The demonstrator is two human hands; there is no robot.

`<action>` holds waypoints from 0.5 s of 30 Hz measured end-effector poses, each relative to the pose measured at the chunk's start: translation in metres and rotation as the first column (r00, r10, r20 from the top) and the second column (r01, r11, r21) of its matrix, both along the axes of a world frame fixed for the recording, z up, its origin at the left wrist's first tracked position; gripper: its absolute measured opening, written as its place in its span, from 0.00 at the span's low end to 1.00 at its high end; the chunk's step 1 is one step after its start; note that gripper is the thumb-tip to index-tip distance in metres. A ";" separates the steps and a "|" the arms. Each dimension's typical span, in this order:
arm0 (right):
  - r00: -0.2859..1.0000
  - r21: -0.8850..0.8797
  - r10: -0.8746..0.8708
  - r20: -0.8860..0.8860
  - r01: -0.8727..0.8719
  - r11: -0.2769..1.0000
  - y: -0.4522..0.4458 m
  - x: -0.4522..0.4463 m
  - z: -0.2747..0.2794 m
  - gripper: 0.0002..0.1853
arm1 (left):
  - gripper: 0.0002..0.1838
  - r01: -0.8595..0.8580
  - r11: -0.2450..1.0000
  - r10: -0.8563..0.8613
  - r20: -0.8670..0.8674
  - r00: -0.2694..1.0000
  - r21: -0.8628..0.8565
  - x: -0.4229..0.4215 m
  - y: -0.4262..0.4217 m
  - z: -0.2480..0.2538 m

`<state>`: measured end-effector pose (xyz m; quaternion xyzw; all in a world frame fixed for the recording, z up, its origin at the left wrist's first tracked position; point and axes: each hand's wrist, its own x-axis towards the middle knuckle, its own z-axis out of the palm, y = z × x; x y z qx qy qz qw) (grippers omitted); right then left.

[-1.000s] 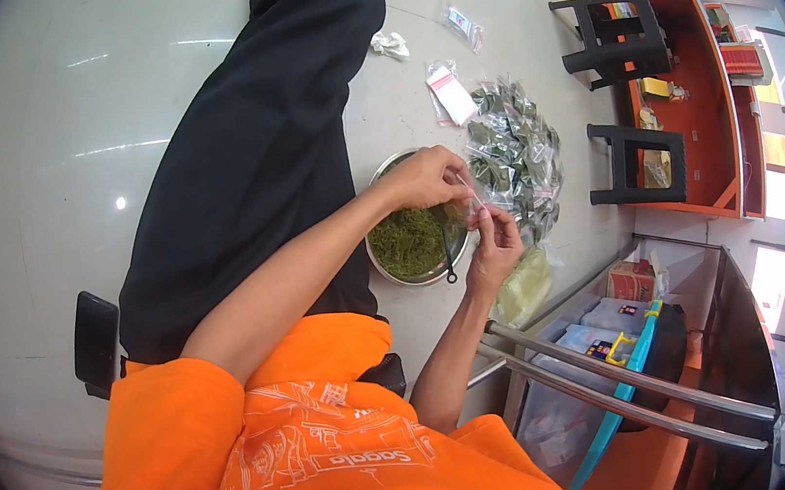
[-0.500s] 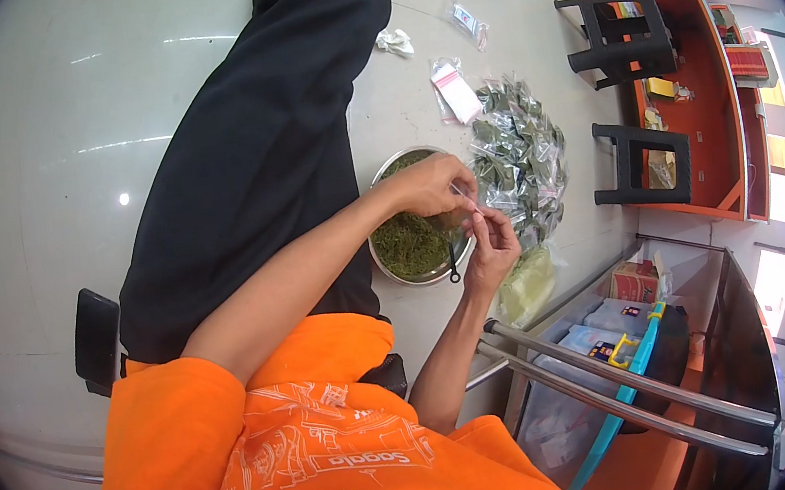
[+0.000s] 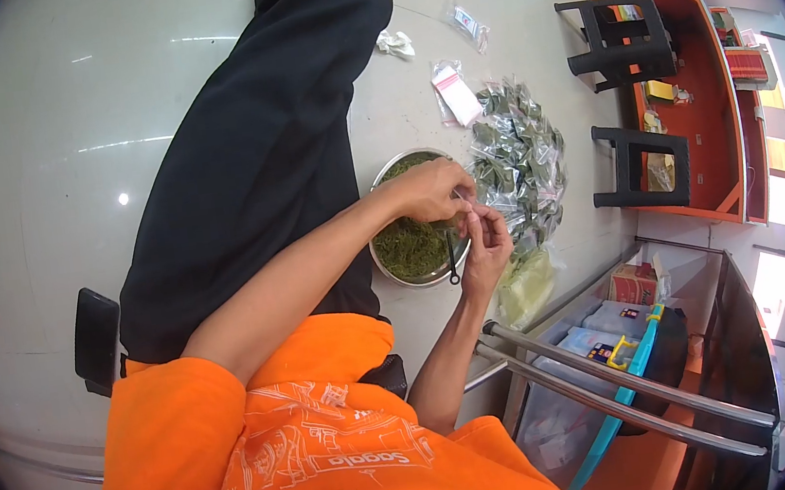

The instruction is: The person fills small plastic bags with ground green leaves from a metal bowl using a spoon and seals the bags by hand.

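Observation:
My left hand (image 3: 435,189) reaches over the steel bowl (image 3: 404,280), its fingers pinched on the top edge of a small clear plastic bag. Close against it, my right hand (image 3: 488,241) pinches the same edge from the other side. The bag is mostly hidden by the fingers and hard to make out. Shredded green leaf material (image 3: 409,246) fills much of the bowl. A dark handle (image 3: 453,262) with a ring end hangs over the bowl's rim. Beyond the hands, many filled clear packets (image 3: 521,156) lie heaped on the floor.
A pack of empty bags (image 3: 457,95), a crumpled white tissue (image 3: 395,45) and a plastic packet (image 3: 468,28) lie on the floor. A yellow-green bag (image 3: 526,287) sits near the metal-railed cart (image 3: 625,383). Black stools (image 3: 641,166) stand by an orange shelf (image 3: 704,109).
My right hand has shifted slightly left and closer to my left hand. The fingertips of both hands have moved a little along the bag's edge.

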<state>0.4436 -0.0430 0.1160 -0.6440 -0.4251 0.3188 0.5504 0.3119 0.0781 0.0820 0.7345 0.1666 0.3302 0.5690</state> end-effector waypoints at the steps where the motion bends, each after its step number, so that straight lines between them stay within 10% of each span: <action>1: 1.000 0.001 0.000 0.001 0.000 1.000 0.000 0.001 0.000 0.04 | 0.14 0.000 1.000 0.001 0.034 0.999 -0.021 -0.001 0.001 0.000; 15: 0.996 0.039 -0.068 0.054 0.066 0.997 0.000 0.008 0.001 0.04 | 0.12 -0.097 0.995 0.097 0.002 0.995 -0.034 -0.008 0.007 0.008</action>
